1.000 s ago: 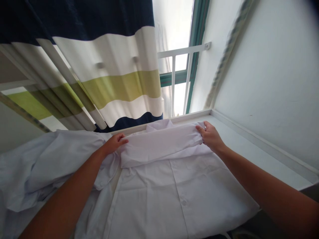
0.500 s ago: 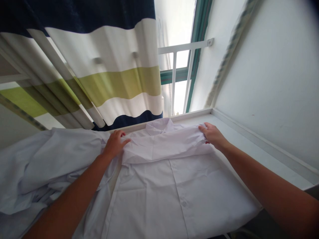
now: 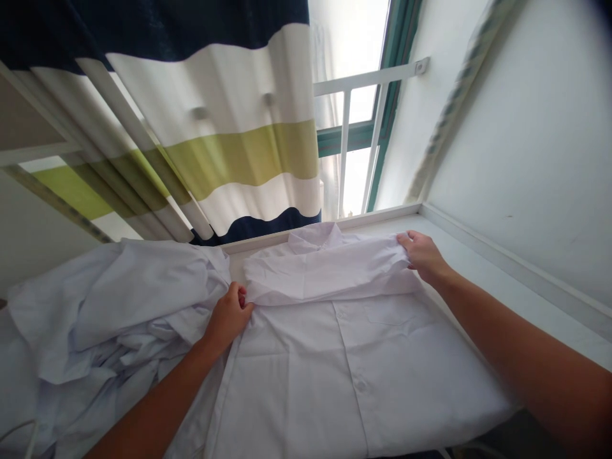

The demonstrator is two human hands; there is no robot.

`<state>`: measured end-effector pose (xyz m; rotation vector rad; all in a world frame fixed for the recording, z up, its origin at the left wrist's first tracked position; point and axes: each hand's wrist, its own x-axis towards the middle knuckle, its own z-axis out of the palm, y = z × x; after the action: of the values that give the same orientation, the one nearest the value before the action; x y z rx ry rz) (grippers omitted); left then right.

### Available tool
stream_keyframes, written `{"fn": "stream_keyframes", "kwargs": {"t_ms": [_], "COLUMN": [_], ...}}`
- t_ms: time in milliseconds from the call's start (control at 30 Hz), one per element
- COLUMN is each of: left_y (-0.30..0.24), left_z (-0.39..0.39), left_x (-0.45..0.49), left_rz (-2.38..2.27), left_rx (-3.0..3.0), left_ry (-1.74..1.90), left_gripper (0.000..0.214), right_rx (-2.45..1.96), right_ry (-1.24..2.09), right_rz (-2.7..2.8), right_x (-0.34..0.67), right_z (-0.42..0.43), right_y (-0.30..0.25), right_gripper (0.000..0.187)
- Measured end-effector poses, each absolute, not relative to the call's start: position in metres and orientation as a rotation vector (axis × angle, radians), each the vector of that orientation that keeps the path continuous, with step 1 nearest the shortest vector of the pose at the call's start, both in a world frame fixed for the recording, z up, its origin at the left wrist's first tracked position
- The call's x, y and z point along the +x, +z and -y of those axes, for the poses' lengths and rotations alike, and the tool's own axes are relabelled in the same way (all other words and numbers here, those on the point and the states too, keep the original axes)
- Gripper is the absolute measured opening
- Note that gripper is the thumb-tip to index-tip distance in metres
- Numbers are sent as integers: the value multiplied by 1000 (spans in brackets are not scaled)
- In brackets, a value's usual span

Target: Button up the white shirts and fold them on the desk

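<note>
A white button-front shirt (image 3: 349, 363) lies flat before me, collar toward the window. Its sleeve (image 3: 325, 271) is folded across the chest as a crumpled band. My left hand (image 3: 228, 317) is closed on the shirt's left edge, just below the sleeve's left end. At the sleeve's right end my right hand (image 3: 423, 255) pinches the cloth with curled fingers.
A heap of rumpled white garments (image 3: 109, 319) fills the left side. The shirt rests on a white ledge (image 3: 488, 280) against a white wall. Behind hang a striped navy, white and green curtain (image 3: 229, 146) and a window with a white rail (image 3: 368, 80).
My left hand slid down from the sleeve's upper left end to the shirt's side edge and closed on it. The sleeve band now lies flatter. My right hand kept its hold.
</note>
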<state>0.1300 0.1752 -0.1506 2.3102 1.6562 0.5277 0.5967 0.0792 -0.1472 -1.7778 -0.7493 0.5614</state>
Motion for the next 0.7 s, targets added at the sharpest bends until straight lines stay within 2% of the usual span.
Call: {"fn": "stream_keyframes", "kwargs": {"t_ms": [133, 267, 433, 567, 700], "left_y": [-151, -156, -153, -142, -137], "left_z": [-175, -179, -175, -168, -167], "left_x": [122, 112, 113, 127, 136], "left_rz": [-1671, -1659, -1702, -1791, -1697], "left_rx": [2237, 2145, 2321, 2693, 2926], "left_ry": [650, 660, 422, 235, 67], "left_gripper": [8, 9, 12, 32, 23], "right_rx": [-1750, -1757, -1791, -1828, -1873], "right_ry": [536, 508, 506, 473, 376], "right_rz": [742, 755, 836, 898, 972], "right_x": [605, 612, 612, 610, 615], "right_z": [-86, -88, -84, -82, -82], "right_y": [-147, -148, -159, -168, -172], "right_gripper": [27, 28, 29, 30, 34]}}
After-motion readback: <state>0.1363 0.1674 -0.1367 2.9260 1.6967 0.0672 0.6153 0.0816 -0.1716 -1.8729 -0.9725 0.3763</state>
